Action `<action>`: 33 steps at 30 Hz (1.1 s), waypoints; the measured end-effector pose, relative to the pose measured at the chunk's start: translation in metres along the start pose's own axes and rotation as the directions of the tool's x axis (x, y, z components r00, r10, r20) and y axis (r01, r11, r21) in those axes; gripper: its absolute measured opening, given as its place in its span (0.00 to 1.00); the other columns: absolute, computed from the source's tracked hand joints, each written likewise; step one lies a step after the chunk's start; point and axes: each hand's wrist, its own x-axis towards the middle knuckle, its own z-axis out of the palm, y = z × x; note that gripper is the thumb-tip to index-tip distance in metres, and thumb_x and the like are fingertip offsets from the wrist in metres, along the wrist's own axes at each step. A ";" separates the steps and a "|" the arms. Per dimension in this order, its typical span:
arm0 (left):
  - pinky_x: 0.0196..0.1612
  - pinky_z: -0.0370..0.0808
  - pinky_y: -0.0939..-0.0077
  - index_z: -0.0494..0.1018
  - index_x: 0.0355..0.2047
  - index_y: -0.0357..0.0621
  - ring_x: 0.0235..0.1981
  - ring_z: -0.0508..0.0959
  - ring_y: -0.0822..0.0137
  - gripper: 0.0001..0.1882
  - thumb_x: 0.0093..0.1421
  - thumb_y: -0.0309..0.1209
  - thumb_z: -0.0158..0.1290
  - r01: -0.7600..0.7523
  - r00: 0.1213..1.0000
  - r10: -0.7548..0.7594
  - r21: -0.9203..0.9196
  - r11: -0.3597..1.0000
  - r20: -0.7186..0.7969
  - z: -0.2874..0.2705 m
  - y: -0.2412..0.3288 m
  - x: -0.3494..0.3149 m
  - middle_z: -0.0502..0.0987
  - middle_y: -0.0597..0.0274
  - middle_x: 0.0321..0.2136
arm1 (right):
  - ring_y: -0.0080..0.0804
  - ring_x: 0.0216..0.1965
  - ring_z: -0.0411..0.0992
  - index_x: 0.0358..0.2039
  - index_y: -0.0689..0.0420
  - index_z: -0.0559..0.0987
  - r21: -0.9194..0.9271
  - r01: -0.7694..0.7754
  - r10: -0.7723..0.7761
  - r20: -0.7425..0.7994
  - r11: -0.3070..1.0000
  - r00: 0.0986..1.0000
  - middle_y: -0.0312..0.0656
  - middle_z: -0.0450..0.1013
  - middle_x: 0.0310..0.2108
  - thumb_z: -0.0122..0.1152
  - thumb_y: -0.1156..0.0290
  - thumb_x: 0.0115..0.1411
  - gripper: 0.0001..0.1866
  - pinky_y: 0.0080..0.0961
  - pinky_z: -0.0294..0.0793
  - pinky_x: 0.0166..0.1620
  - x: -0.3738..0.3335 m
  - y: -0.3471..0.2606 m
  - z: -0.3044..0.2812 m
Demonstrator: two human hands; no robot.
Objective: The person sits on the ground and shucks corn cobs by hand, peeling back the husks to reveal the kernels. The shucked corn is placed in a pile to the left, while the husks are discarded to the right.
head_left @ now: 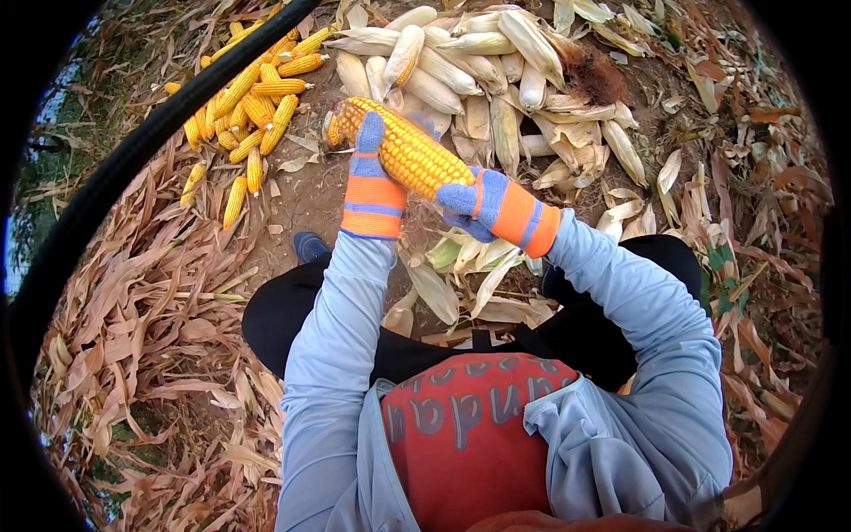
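Note:
A husked yellow ear of corn [409, 151] is held up slantwise between my two gloved hands, above the ground in front of my lap. My left hand [372, 173], in an orange and blue knit glove, grips it near its upper left end, thumb lying along the kernels. At the lower right end my right hand [496, 206], gloved the same way, closes round the tip. Bare kernels show along the whole visible length. The fingers under the ear are mostly hidden. Pale peeled husks [474, 257] lie below my right hand, between my legs.
Several husked yellow ears [253, 111] are heaped at the far left. A pile of ears still in pale husks [461, 66] lies straight ahead, with dark reddish corn silk [596, 78] at its right. Dry leaves [151, 319] cover the ground leftward. A black strap [168, 133] crosses the upper left.

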 end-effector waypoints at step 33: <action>0.49 0.63 0.60 0.60 0.49 0.47 0.46 0.66 0.54 0.33 0.54 0.59 0.34 -0.141 0.953 0.181 0.172 0.975 -0.244 0.001 -0.004 0.012 0.66 0.55 0.45 | 0.49 0.30 0.70 0.38 0.63 0.62 -0.515 -0.274 0.016 -0.450 0.812 0.893 0.53 0.71 0.26 0.64 0.53 0.39 0.33 0.34 0.69 0.33 0.002 0.019 0.002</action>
